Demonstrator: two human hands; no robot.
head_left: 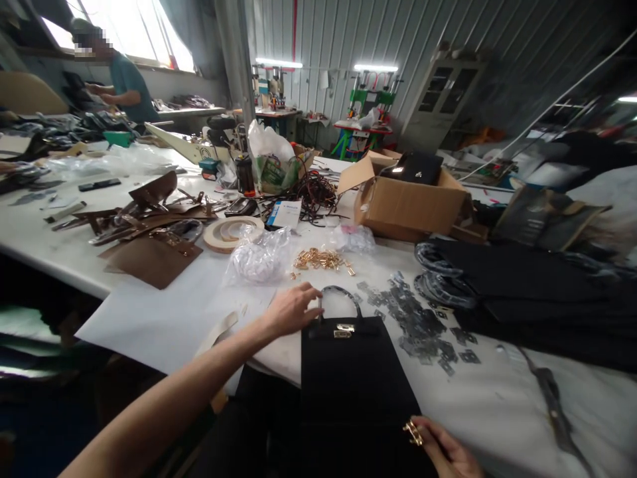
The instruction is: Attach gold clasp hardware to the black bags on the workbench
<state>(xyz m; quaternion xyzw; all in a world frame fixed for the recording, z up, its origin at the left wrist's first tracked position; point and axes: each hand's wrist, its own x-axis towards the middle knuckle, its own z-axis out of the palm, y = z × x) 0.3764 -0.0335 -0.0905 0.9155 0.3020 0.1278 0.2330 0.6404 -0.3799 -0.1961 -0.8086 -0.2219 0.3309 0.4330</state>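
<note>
A black handbag panel [355, 372] lies over the near table edge, its lower part reaching toward me. Its looped handle [343, 290] is wrapped in clear film, and gold clasp hardware [343, 330] sits near its top. My left hand [296, 309] is at the left base of the handle, with bent fingers closed around it. At the panel's lower right, my right hand [445, 448] pinches a small gold metal fitting [413, 433] between thumb and fingers. A pile of gold fittings [321, 259] lies beyond the handle. Many dark metal plates [418, 318] are scattered right of the panel.
Stacked black panels [537, 279] with wrapped handles lie right. Behind are a cardboard box [408, 206], a clear plastic bag [261, 259] and tape rolls [233, 234]. Brown bag parts [154, 255] lie left. A strap [552, 398] is at right; a person [127, 83] stands far left.
</note>
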